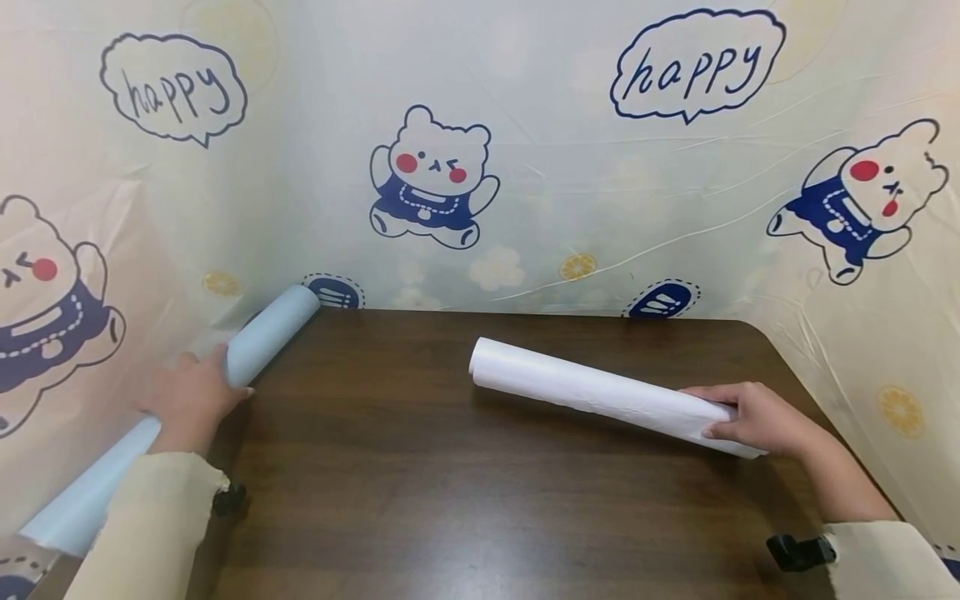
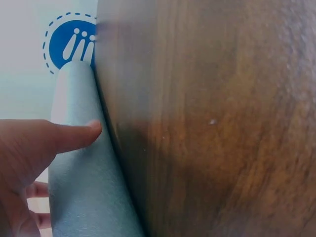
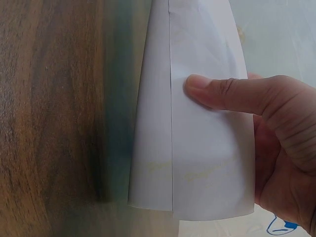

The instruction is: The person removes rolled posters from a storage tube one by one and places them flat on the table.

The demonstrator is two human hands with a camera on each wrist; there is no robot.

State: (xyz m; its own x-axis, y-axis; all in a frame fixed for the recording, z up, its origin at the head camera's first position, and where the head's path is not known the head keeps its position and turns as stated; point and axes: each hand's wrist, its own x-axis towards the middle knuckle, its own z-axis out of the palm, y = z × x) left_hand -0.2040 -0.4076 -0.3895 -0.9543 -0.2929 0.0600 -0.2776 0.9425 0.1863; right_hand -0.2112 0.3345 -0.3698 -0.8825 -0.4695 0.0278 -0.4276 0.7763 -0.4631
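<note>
Left hand (image 1: 192,398) grips pale-blue roll (image 1: 272,335) along, right hand (image 1: 765,419) white paper roll (image 1: 588,385) over, brown wooden surface (image 1: 450,475); likely holding step, steadiness next.

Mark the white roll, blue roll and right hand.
White roll (image 1: 592,390): head view, middle of its outer surface.
Blue roll (image 1: 272,336): head view, outer surface toward its far end.
Right hand (image 1: 763,419): head view, back of the hand.
</note>
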